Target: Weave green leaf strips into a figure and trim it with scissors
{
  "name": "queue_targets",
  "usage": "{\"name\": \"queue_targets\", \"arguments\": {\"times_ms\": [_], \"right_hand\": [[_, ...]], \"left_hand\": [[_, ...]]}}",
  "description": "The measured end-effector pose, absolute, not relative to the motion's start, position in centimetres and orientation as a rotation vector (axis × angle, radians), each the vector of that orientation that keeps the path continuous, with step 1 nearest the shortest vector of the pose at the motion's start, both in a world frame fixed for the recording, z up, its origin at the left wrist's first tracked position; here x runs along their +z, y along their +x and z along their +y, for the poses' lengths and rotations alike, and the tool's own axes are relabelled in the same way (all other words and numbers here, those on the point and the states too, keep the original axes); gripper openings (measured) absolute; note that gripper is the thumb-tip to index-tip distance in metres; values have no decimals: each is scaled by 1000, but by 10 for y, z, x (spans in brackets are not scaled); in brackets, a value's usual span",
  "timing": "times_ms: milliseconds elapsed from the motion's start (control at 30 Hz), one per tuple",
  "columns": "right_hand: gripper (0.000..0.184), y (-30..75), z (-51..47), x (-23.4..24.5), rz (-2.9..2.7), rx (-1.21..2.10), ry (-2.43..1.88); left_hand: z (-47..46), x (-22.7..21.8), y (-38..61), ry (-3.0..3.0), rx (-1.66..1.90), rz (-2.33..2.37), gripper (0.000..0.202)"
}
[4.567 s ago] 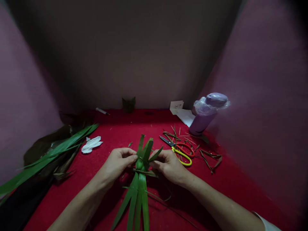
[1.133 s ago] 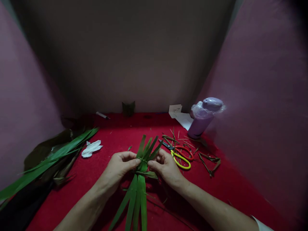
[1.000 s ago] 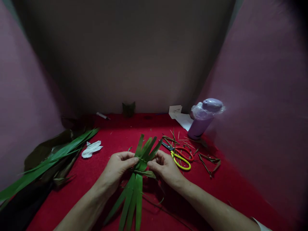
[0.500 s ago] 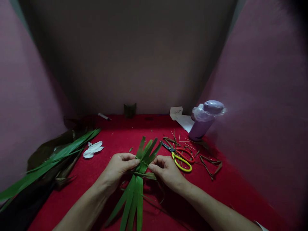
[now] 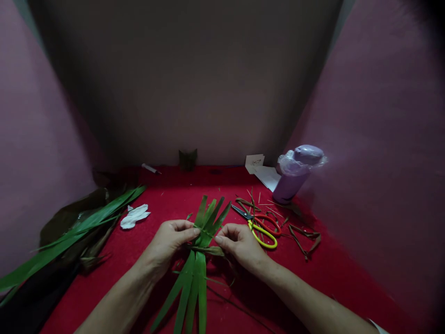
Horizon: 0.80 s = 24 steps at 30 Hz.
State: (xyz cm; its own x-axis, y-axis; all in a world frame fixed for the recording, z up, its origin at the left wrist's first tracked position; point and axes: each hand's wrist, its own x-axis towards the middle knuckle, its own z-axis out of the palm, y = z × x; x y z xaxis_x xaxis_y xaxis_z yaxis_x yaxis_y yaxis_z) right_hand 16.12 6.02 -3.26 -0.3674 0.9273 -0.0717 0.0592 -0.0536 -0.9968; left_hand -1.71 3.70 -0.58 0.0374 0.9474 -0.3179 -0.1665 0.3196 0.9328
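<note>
Several flat green leaf strips [image 5: 200, 269] are bound, ends loose — left fingers [image 5: 189, 235] pinch them, right fingers [image 5: 225, 241] nearly closed, hold unclear.

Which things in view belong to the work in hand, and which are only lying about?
In the work:
- green leaf strips
- brownish strip across them
- probably scissors, long green leaves

Apparently lying about:
- crumpled white tissue
- purple container
- white papers

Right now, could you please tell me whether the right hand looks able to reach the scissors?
Probably yes: the scissors lie just beyond the right hand, with nothing visible blocking the way, though it may first have to leave the green leaf strips beside it.
</note>
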Motion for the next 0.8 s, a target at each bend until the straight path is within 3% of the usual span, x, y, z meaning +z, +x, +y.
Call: {"name": "queue_targets", "arguments": {"times_ms": [800], "right_hand": [[35, 168, 62, -27, -1620, 1650, -957]], "left_hand": [[42, 3, -30, 894, 1124, 1300, 16]]}}
